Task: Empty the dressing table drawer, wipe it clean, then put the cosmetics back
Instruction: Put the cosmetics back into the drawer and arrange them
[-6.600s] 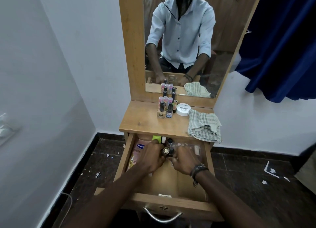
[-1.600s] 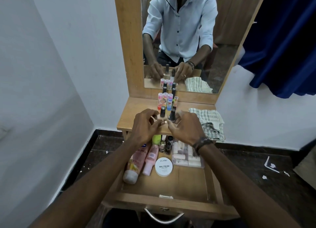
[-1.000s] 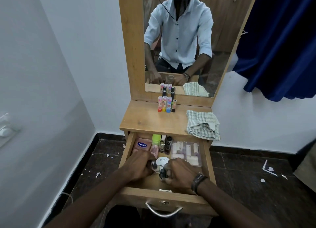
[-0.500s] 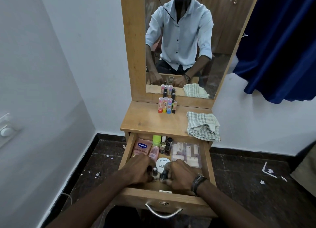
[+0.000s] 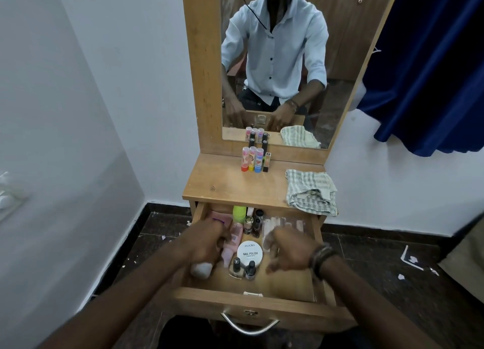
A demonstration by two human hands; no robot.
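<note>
- The wooden drawer (image 5: 251,300) is pulled open under the counter (image 5: 230,183), and cosmetics lie in it.
- At its front stand two small nail polish bottles (image 5: 243,267), upright and side by side, just in front of a round white tub (image 5: 251,252) marked "NAIL POLISH".
- Left of the tub lies a pink tube (image 5: 233,242). Beside that, a bottle with a white cap (image 5: 201,270) lies partly under the left hand.
- At the back stand a green bottle (image 5: 239,212) and several small dark bottles (image 5: 253,224). To the right is a clear pack of pale sticks (image 5: 284,224), blurred.
- The left hand (image 5: 207,244) hovers over the left side of the drawer, fingers loosely curled; blur hides whether it holds anything.
- The right hand (image 5: 285,250), with a dark band at the wrist, hovers over the right side, fingers spread and relaxed, holding nothing.
- On the counter, four lip balm sticks (image 5: 255,161) stand in a row near the mirror (image 5: 275,60). A striped cloth (image 5: 310,191) lies crumpled at the right edge.
- The mirror shows the seated person in a pale shirt.
- White walls (image 5: 104,86), a dark tiled floor (image 5: 392,270) with white scraps, and a blue curtain (image 5: 432,73) at right.
</note>
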